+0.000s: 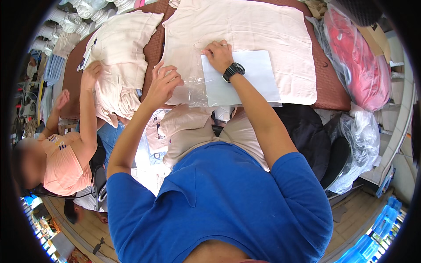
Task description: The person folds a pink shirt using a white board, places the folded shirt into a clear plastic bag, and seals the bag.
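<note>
A pale pink garment [272, 26] lies spread flat on a brown-covered table in front of me. On its near part rests a white rectangular sheet [252, 83], with crinkled clear plastic film [196, 93] showing along its left and near edges. My right hand [218, 56] lies over the sheet's far left corner, its fingers apart and bent down onto the cloth; a black watch is on that wrist. To the left of the film, my left hand [165, 83] hovers near the garment's edge, fingers loosely curled and apart, with nothing visible in them.
At the left, a person in a peach top [68, 164] has one hand on another pale pink garment [125, 44]. The brown table cover [326, 74] shows beside the cloth. Pink-red goods in clear plastic [355, 57] lie at the right, above a crumpled plastic bag [357, 144].
</note>
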